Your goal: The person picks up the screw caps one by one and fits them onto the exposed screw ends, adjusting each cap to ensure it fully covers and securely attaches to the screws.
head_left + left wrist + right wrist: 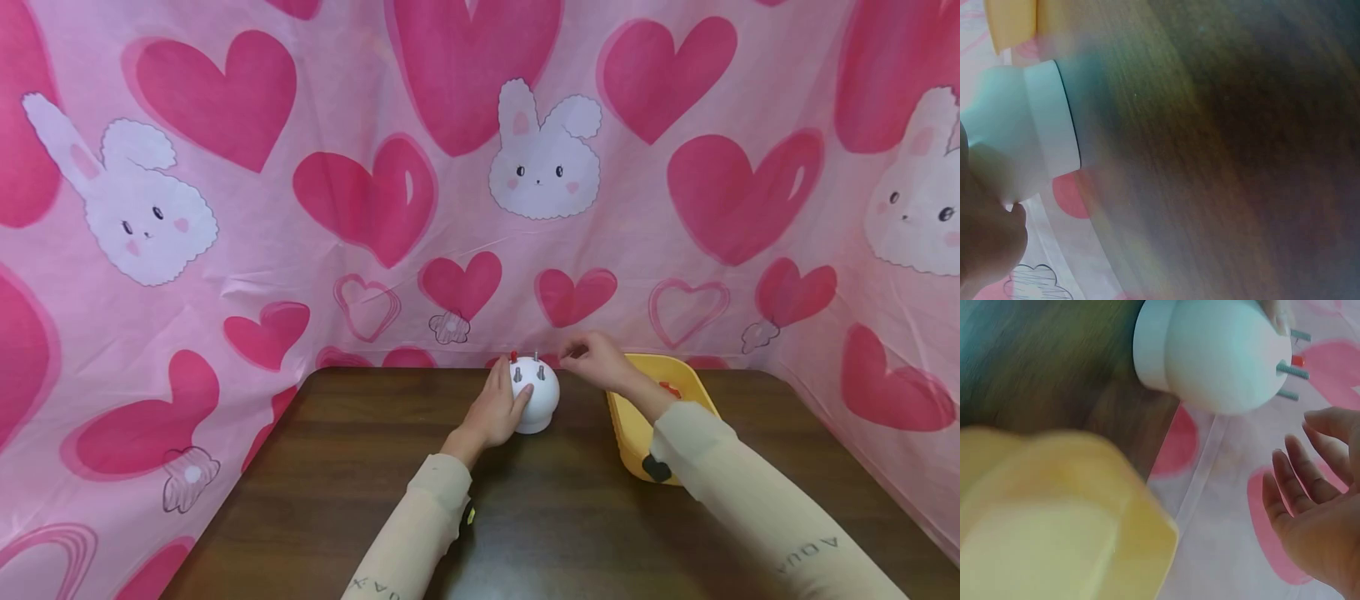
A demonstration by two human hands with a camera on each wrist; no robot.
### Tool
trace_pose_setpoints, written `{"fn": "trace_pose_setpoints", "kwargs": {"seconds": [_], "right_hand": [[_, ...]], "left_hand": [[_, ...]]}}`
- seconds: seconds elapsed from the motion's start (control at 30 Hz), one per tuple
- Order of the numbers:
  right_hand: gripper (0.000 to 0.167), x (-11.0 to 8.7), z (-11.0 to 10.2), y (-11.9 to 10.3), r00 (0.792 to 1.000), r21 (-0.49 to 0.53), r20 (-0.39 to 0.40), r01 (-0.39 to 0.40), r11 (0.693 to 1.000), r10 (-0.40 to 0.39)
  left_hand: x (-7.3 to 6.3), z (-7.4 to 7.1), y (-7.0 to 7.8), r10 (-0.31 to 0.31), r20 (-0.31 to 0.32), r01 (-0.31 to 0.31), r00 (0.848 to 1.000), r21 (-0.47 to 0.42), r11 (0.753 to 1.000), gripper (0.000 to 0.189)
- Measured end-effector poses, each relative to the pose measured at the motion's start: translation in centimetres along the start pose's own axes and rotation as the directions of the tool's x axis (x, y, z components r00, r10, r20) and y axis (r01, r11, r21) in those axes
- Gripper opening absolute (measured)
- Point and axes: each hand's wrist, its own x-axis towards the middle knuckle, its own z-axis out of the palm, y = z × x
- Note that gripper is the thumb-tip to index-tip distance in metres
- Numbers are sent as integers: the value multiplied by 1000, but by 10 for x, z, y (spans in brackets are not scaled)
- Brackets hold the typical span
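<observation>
A white ball-shaped body [538, 407] with a flat round base stands on the table. Several threaded metal bolts [1293, 370] stick out of its top, along with a small red piece [1298, 360]. My left hand [491, 412] holds the body from the left, thumb on the near side; its other fingers are partly hidden behind. In the left wrist view, the white base [1054, 119] shows beside that hand. To the right of the bolts, apart from them, my right hand [600, 360] hovers with loosely bent fingers; the right wrist view shows nothing in it.
A yellow bin [628, 446] stands on the right beneath my right forearm. Inside it lies something red [670, 389], and a black part [656, 468] sits at its near end. The brown wooden table [360, 467] ends at a pink heart-patterned cloth [465, 225].
</observation>
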Motion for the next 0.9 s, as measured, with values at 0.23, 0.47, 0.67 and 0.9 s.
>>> {"fn": "trace_pose_setpoints", "kwargs": {"seconds": [0.23,0.47,0.67,0.9], "right_hand": [[9,-5,-16,14,995,-101,87,64,993,-55],[10,-11,-29,25,982,-119,154,127,985,-108],[11,-17,-37,33,976,-143,183,143,979,-116],[17,-23,-47,43,970,-157,202,168,973,-135]], "left_hand": [[0,1,-1,-14,19,14,1000,8,1000,85],[1,0,-1,-13,14,13,1000,22,1000,84],[1,1,-2,-14,19,14,1000,19,1000,85],[3,-1,-3,-15,23,14,1000,22,1000,85]]}}
